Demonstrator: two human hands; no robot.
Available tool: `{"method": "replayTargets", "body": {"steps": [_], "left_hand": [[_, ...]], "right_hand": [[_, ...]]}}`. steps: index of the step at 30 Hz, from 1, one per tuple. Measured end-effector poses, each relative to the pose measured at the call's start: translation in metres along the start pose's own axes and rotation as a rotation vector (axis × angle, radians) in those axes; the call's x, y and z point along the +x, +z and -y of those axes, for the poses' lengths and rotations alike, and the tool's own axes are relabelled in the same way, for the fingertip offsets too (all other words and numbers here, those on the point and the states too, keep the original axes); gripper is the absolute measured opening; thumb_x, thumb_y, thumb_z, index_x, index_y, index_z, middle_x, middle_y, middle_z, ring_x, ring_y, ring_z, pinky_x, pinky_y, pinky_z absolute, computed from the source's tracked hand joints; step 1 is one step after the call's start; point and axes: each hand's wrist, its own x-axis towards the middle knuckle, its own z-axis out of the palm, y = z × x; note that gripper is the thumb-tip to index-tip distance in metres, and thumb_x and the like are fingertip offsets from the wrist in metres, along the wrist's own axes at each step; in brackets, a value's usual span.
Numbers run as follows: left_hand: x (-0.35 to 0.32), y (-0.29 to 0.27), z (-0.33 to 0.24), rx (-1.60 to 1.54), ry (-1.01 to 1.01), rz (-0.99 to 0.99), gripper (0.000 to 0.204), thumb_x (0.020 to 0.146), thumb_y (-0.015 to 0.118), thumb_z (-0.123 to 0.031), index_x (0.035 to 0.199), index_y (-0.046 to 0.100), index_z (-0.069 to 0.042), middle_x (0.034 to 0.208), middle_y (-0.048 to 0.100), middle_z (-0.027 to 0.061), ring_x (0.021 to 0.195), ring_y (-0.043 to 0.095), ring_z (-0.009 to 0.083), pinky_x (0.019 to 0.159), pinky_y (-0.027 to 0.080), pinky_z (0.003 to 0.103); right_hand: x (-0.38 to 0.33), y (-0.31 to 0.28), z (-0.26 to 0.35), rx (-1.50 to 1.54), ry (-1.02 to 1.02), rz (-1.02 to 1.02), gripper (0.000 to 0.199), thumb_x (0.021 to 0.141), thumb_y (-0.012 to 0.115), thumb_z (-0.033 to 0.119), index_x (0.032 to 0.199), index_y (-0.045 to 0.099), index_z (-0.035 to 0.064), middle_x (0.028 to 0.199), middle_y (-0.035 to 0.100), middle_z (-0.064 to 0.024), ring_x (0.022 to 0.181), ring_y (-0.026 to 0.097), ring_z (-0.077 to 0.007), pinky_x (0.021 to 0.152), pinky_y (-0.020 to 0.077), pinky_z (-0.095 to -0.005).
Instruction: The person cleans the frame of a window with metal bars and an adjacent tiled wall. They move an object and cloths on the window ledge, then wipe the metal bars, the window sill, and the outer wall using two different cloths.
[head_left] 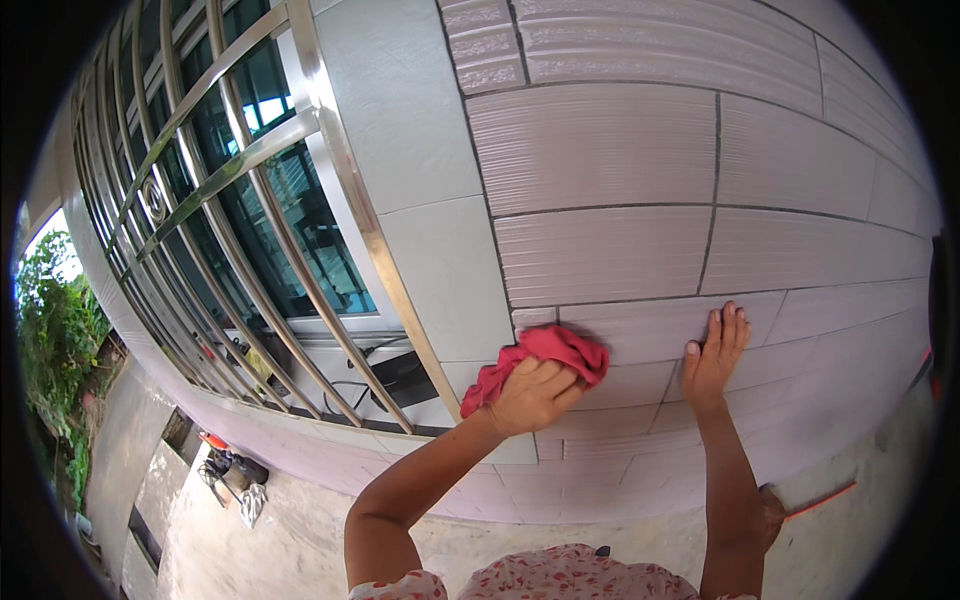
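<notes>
My left hand (pixel 538 396) presses a crumpled red cloth (pixel 566 350) against the pink tiled wall (pixel 610 250), close to the grey tile border of the window. The fingers are curled over the cloth, and part of it hangs out to the left of the hand. Farther right, my right hand (pixel 717 355) rests on the wall tiles with its fingers stretched upward and nothing in it. Dark grout lines run between the ribbed tiles around both hands.
To the left, a metal window grille (pixel 265 180) juts from the wall, with a black box (pixel 405 382) and cables on the sill behind it. Below lies a concrete floor (pixel 310 540) with a dark machine (pixel 240 470) on it. Green plants (pixel 55 350) grow at far left.
</notes>
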Motion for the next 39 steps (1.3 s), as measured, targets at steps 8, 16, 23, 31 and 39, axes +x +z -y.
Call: {"method": "replayTargets", "body": {"steps": [8,16,23,31,39], "left_hand": [[0.156,-0.1,0.073,0.523,-0.096,-0.539,0.031,0.06,0.057,0.001,0.09,0.061,-0.006,0.082,0.054,0.0106,0.08,0.048,0.0281,0.075,0.036,0.037],[0.218,-0.052,0.085,0.474,-0.189,-0.584,0.032,0.062,0.052,0.006,0.093,0.056,-0.003,0.081,0.052,0.013,0.075,0.047,0.0308,0.067,0.036,0.04],[0.133,0.072,-0.019,0.007,0.224,0.061,0.02,0.07,0.05,-0.014,0.088,0.058,-0.009,0.081,0.052,0.0041,0.074,0.047,0.0198,0.062,0.035,0.034],[0.203,0.022,-0.009,0.162,0.285,0.128,0.023,0.066,0.052,-0.014,0.086,0.056,-0.004,0.088,0.053,0.0086,0.075,0.051,0.0236,0.064,0.039,0.036],[0.322,-0.005,0.064,0.456,-0.055,-0.793,0.036,0.067,0.049,0.01,0.102,0.054,0.004,0.105,0.055,0.0186,0.097,0.049,0.0354,0.084,0.038,0.041]], "right_hand": [[0.002,0.0,-0.008,-0.027,-0.038,-0.053,0.044,0.091,0.034,0.028,0.121,0.044,-0.0034,0.131,0.037,-0.0197,0.126,0.027,-0.036,0.103,0.0134,-0.0485],[0.002,-0.002,-0.002,-0.039,-0.024,-0.061,0.043,0.091,0.034,0.028,0.118,0.047,-0.0028,0.129,0.04,-0.0186,0.125,0.03,-0.0356,0.103,0.0158,-0.0478],[-0.009,-0.012,-0.005,0.091,0.038,0.053,0.039,0.089,0.038,0.018,0.119,0.045,-0.0059,0.129,0.039,-0.0217,0.124,0.031,-0.0383,0.103,0.0173,-0.0491],[-0.104,-0.072,0.015,0.401,0.401,0.213,0.051,0.079,0.045,-0.001,0.127,0.029,-0.0086,0.123,0.041,-0.0274,0.113,0.04,-0.0435,0.098,0.0273,-0.047],[-0.128,-0.093,0.033,0.54,0.556,0.261,0.056,0.07,0.044,-0.01,0.124,0.033,-0.0051,0.107,0.05,-0.0218,0.096,0.052,-0.0352,0.079,0.0447,-0.0366]]}}
